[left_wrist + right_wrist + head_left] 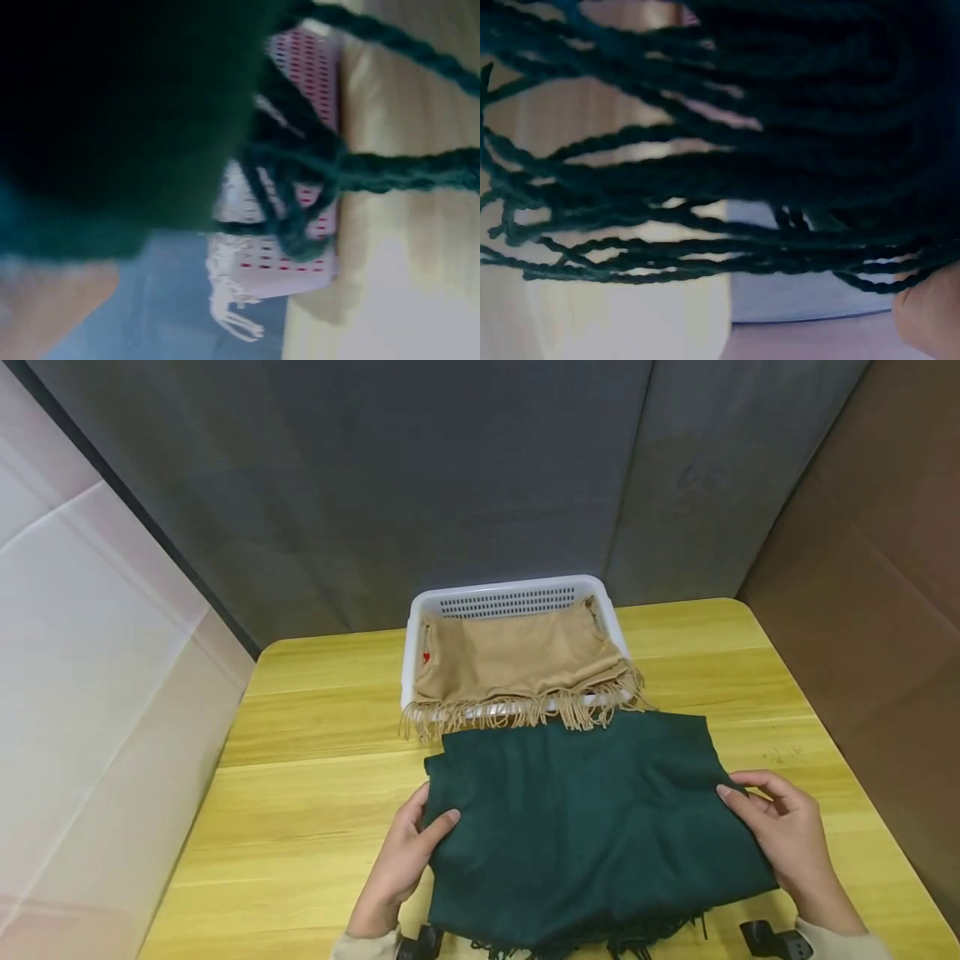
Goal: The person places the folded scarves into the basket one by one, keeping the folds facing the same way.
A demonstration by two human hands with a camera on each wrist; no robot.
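A folded dark green scarf (592, 827) is held up over the table between both hands, its twisted fringe (667, 180) hanging at the near edge. My left hand (408, 839) grips its left side, thumb on top and the other fingers mostly hidden behind the cloth. At the right side, my right hand (783, 822) pinches the edge between thumb and fingers. Just beyond the scarf, a folded tan scarf (517, 652) lies in a white plastic basket (517, 585), its fringe draped over the basket's front rim.
The yellow wood-grain table (315, 793) stretches out on both sides of the basket. Behind it stands a dark grey panel (450, 485), with a white wall (97, 693) at left and a brown panel (885, 568) at right. Something small and red (426, 657) shows inside the basket.
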